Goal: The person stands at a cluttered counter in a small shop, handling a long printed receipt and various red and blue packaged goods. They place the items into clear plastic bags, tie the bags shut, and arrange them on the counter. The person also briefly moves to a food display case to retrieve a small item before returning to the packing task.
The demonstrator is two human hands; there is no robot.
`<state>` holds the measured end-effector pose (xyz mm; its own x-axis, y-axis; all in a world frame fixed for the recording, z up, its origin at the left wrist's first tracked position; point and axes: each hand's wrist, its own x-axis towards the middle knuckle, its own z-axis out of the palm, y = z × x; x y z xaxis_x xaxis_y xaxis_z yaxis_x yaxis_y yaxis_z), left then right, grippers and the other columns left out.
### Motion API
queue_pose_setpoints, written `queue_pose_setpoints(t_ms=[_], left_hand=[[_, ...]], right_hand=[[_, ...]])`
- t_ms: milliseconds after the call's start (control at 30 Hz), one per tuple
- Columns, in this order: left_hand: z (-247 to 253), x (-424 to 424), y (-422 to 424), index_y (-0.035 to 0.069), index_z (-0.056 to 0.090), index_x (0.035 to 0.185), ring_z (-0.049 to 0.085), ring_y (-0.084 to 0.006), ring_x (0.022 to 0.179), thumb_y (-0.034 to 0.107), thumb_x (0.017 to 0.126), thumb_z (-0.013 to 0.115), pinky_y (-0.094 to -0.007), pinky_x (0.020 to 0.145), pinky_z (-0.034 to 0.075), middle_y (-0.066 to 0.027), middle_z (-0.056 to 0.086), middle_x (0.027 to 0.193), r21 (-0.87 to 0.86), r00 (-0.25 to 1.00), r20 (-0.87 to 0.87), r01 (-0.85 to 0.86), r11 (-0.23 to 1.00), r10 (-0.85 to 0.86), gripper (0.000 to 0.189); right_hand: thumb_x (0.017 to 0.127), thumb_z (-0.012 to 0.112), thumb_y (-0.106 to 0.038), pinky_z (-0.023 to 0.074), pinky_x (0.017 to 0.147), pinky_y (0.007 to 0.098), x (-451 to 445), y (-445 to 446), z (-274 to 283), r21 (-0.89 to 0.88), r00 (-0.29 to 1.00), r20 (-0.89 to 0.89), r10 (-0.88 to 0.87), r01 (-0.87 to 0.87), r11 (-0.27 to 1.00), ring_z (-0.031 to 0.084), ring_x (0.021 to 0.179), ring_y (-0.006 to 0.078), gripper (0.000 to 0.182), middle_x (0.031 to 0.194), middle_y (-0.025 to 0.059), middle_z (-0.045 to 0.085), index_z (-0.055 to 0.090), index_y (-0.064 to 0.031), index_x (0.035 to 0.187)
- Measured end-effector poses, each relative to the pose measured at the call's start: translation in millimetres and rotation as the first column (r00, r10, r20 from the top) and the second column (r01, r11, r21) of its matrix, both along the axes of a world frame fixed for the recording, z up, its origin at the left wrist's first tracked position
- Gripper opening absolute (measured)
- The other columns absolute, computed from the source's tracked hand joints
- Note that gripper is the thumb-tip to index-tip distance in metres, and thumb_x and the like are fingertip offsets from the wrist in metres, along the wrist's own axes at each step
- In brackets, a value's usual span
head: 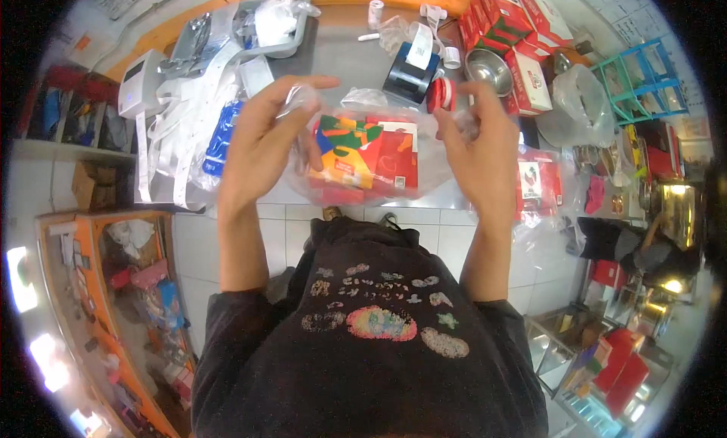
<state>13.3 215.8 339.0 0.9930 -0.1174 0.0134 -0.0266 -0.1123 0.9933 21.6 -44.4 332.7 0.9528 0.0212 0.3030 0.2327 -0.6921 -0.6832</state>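
Note:
A clear plastic bag (437, 165) is stretched between my two hands at the table's near edge. Inside it lie colourful printed packages, one with green, yellow and blue patches (346, 154) and a red box (397, 160) beside it. My left hand (261, 137) grips the bag's left side between thumb and fingers, the index finger pointing out. On the opposite side, my right hand (480, 143) pinches the bag's plastic. A second clear bag holding a red box (539, 182) is partly hidden behind my right wrist.
Beyond the bag stand a black label printer (412, 72), a red tape roll (441, 94) and a steel bowl (487, 72). Red boxes (497, 18) are stacked at the back right. At left are a grey tray (292, 43), a white device (142, 83) and paper strips. A person (653, 248) is at far right.

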Motion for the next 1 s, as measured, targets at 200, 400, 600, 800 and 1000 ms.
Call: queue_pose_setpoints(t_ms=[200, 400, 600, 800, 1000], left_hand=[[-4, 3, 3, -0.001, 0.059, 0.126, 0.062, -0.0096, 0.052, 0.011, 0.099, 0.056, -0.0209, 0.046, 0.042, -0.0027, 0.063, 0.082, -0.009, 0.995, 0.091, -0.044, 0.999, 0.044, 0.030], [-6, 13, 15, -0.004, 0.058, 0.116, 0.065, -0.0121, 0.056, 0.002, 0.093, 0.062, -0.0204, 0.048, 0.047, -0.0126, 0.062, 0.118, -0.040, 0.998, -0.020, -0.060, 0.997, 0.060, 0.025], [-17, -5, 27, -0.002, 0.058, 0.115, 0.061, -0.0084, 0.065, 0.002, 0.094, 0.063, -0.0200, 0.050, 0.045, -0.0095, 0.059, 0.119, -0.098, 0.997, 0.074, -0.027, 0.995, 0.034, 0.022], [-70, -41, 37, 0.001, 0.060, 0.114, 0.057, -0.0090, 0.066, 0.007, 0.096, 0.060, -0.0254, 0.054, 0.044, -0.0049, 0.061, 0.095, 0.079, 0.955, -0.179, -0.224, 0.971, 0.235, 0.019], [-123, -76, 24, -0.004, 0.059, 0.105, 0.064, -0.0304, 0.070, 0.016, 0.098, 0.056, -0.0409, 0.065, 0.048, -0.0183, 0.065, 0.078, 0.267, 0.979, -0.205, 0.067, 0.961, -0.011, 0.022]], right_hand=[[0.083, 0.071, -0.007, 0.0460, 0.078, 0.0485, 9, 13, 4, -0.098, 0.999, 0.033, -0.016, 0.019, 0.995, 0.062, 0.087, 0.0396, 0.032, 0.091, 0.0221, 0.064, 0.057, 0.0010, 0.111], [0.081, 0.074, -0.010, 0.0457, 0.087, 0.0466, -3, 34, 24, -0.380, 0.985, 0.175, -0.010, 0.077, 0.922, 0.057, 0.103, 0.0400, 0.041, 0.112, 0.0217, 0.058, 0.056, -0.0012, 0.117], [0.067, 0.087, -0.037, 0.0435, 0.100, 0.0481, 25, 78, -50, -0.107, 0.778, -0.278, 0.563, -0.608, 0.787, 0.050, 0.119, 0.0408, 0.089, 0.128, 0.0208, 0.050, 0.046, -0.0109, 0.141], [0.056, 0.092, -0.033, 0.0446, 0.100, 0.0444, 18, 76, -92, -0.116, 0.812, -0.348, 0.468, -0.533, 0.838, 0.052, 0.118, 0.0393, 0.106, 0.126, 0.0206, 0.051, 0.040, -0.0111, 0.146], [0.060, 0.092, -0.039, 0.0442, 0.103, 0.0403, 38, 22, -93, 0.029, 0.753, -0.464, 0.466, -0.512, 0.858, 0.052, 0.121, 0.0366, 0.098, 0.127, 0.0218, 0.050, 0.046, -0.0084, 0.141]])
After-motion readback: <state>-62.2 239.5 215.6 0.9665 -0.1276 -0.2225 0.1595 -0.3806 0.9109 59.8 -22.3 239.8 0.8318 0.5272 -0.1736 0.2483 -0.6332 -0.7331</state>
